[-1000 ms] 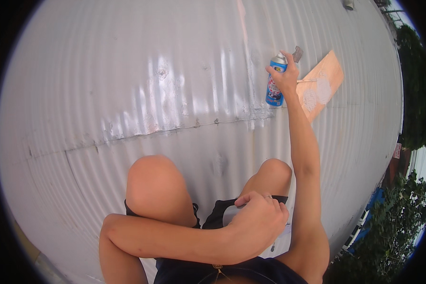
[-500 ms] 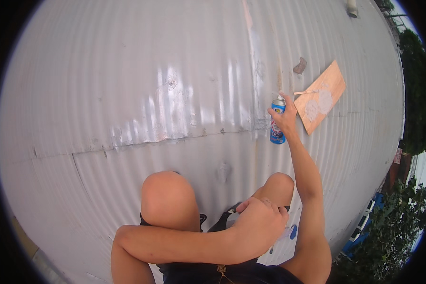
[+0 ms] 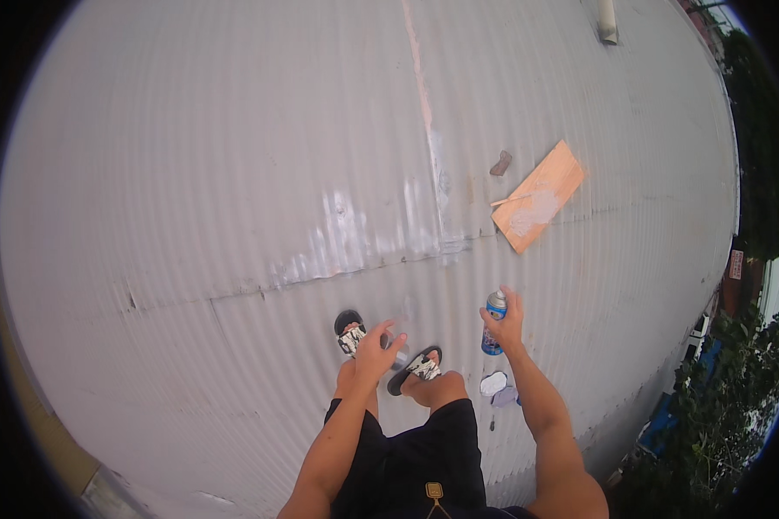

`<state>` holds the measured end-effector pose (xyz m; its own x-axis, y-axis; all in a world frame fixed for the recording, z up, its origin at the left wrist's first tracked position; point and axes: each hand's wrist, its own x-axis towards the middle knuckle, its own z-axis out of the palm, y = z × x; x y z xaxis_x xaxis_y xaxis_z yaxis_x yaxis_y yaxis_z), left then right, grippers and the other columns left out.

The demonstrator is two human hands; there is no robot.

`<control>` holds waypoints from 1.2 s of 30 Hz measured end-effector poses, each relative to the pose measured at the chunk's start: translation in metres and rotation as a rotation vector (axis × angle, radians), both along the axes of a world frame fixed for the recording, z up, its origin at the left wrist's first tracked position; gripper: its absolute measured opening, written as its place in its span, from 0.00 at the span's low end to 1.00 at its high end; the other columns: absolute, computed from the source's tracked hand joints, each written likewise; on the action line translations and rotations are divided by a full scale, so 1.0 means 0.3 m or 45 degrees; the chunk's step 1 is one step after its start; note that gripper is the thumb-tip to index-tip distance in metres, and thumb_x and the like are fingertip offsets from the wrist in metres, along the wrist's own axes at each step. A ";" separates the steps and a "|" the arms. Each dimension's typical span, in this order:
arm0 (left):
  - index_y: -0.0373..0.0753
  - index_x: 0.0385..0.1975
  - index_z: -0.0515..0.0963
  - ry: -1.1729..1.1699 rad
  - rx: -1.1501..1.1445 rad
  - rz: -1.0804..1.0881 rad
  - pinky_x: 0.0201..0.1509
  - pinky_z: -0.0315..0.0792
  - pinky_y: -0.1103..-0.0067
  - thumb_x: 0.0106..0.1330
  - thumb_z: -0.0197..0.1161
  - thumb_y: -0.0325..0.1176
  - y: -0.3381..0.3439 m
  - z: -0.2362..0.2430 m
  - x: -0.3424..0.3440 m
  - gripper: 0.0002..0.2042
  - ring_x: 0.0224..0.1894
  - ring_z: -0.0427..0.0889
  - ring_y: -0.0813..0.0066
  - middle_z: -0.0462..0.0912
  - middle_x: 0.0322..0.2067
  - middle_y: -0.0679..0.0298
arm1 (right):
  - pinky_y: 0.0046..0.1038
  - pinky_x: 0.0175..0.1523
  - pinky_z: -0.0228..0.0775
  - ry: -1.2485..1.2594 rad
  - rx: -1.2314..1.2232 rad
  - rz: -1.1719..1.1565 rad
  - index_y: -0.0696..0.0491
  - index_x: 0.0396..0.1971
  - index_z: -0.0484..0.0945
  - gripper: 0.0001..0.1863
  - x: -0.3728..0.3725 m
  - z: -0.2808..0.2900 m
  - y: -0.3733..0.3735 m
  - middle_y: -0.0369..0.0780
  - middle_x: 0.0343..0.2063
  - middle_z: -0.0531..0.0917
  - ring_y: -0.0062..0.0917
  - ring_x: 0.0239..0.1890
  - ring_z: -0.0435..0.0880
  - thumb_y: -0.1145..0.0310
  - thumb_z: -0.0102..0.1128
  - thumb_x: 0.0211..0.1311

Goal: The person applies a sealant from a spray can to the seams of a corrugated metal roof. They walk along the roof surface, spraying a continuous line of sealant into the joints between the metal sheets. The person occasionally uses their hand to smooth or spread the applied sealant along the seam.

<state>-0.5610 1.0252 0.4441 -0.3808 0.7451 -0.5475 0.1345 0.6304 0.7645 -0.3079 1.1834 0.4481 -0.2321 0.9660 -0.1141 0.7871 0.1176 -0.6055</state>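
Observation:
My right hand (image 3: pixel 506 320) grips a blue aerosol can (image 3: pixel 493 342) with a silver top, held upright-looking at the right of my legs. My left hand (image 3: pixel 381 346) is curled round a translucent cup-like object (image 3: pixel 397 357), partly hidden, above my sandalled feet. Under my hands is a pale corrugated metal roof (image 3: pixel 190 190) with shiny silver patches along a seam. A wooden board (image 3: pixel 559 177) with grey paste and a thin stick (image 3: pixel 502 201) lies beyond the can, beside a small brown lump (image 3: pixel 500 163). Near my right foot lie a white lid-like piece (image 3: pixel 493 383) and a lilac-grey object (image 3: pixel 504 397).
A pale pipe (image 3: pixel 608 22) stands up from the roof at the far top. The roof's edge runs down the right, with trees (image 3: pixel 718 398) and blue objects below it. A yellowish edge (image 3: pixel 52 424) shows at lower left.
I have risen from a crouch and the view is higher, showing my feet. My right hand has drawn the can back from the board. My left hand has moved left from across my knees.

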 end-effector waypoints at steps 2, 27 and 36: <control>0.38 0.41 0.77 -0.018 -0.004 0.226 0.38 0.71 0.74 0.53 0.65 0.45 -0.155 0.064 -0.105 0.20 0.32 0.79 0.64 0.80 0.28 0.57 | 0.36 0.47 0.67 -0.022 -0.020 -0.075 0.54 0.49 0.68 0.33 0.007 0.139 -0.046 0.47 0.41 0.72 0.40 0.43 0.74 0.68 0.69 0.37; 0.36 0.39 0.79 0.034 -0.327 0.238 0.42 0.72 0.75 0.51 0.65 0.51 0.942 0.690 -1.208 0.24 0.37 0.79 0.65 0.81 0.34 0.53 | 0.39 0.52 0.63 0.190 0.316 -0.594 0.59 0.50 0.66 0.37 -0.580 0.798 0.763 0.51 0.42 0.71 0.45 0.46 0.71 0.69 0.69 0.34; 0.38 0.40 0.79 0.084 0.008 0.310 0.38 0.71 0.76 0.54 0.64 0.45 1.505 1.100 -1.413 0.19 0.33 0.78 0.69 0.80 0.30 0.57 | 0.37 0.55 0.61 0.335 0.301 -0.525 0.58 0.50 0.66 0.37 -0.900 1.006 1.277 0.49 0.43 0.71 0.41 0.48 0.70 0.67 0.71 0.35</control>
<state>-0.9850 1.4768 0.7742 -0.5840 0.6303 -0.5116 0.0287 0.6458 0.7629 -0.5779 1.5665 0.7500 0.1805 0.9752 0.1284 0.6221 -0.0120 -0.7829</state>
